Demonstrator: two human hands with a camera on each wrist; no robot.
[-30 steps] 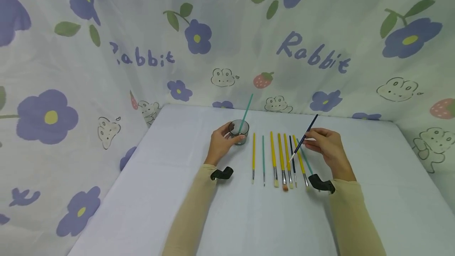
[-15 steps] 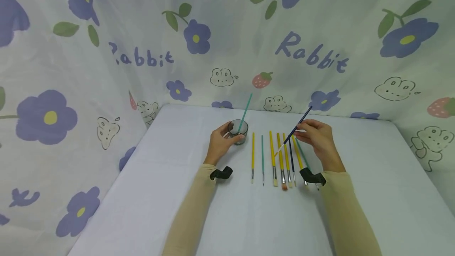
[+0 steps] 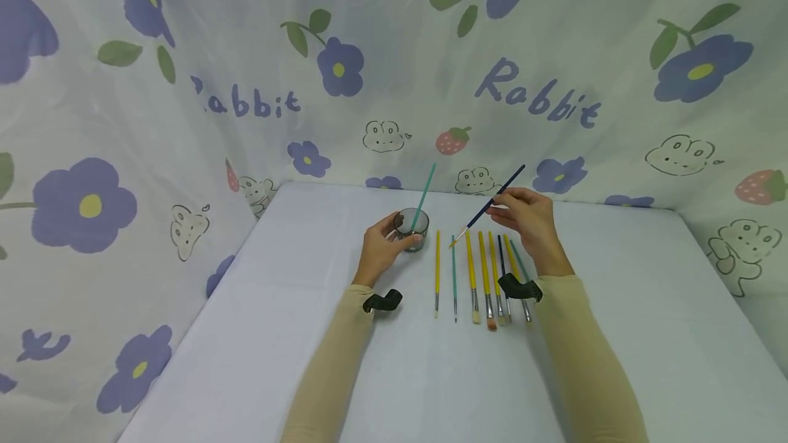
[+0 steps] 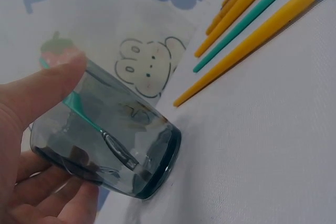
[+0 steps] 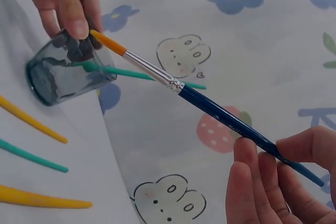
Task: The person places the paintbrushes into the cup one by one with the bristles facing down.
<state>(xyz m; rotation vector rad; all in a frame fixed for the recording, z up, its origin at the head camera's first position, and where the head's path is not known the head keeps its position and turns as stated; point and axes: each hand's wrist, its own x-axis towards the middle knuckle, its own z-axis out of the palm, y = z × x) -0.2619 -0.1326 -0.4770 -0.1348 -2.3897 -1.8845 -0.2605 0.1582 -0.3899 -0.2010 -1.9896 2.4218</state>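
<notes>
My left hand (image 3: 380,250) grips a clear grey drinking glass (image 4: 157,153), its thumb on the near side and fingers curled round the far side. A teal paintbrush (image 3: 427,186) leans in the glass, bristles down. In my right hand (image 3: 528,224) a dark blue paintbrush (image 5: 231,121) is pinched near its handle end, held in the air. Its orange bristles (image 5: 108,42) point down and left, short of the glass in the head view. Below that brush lies a row of paintbrushes, among them a yellow paintbrush (image 3: 438,269) and a teal paintbrush (image 3: 454,272).
More paintbrushes lie to the right in the row, including a yellow paintbrush (image 3: 483,262) with brown bristles and a dark-handled one partly behind the right wrist strap (image 3: 520,288). White cloth covers the table (image 3: 265,333). A printed curtain (image 3: 394,53) hangs behind and at left.
My right hand has moved left and slightly away from me, carrying the dark blue paintbrush over the row toward the glass. The left hand and glass have stayed in place.
</notes>
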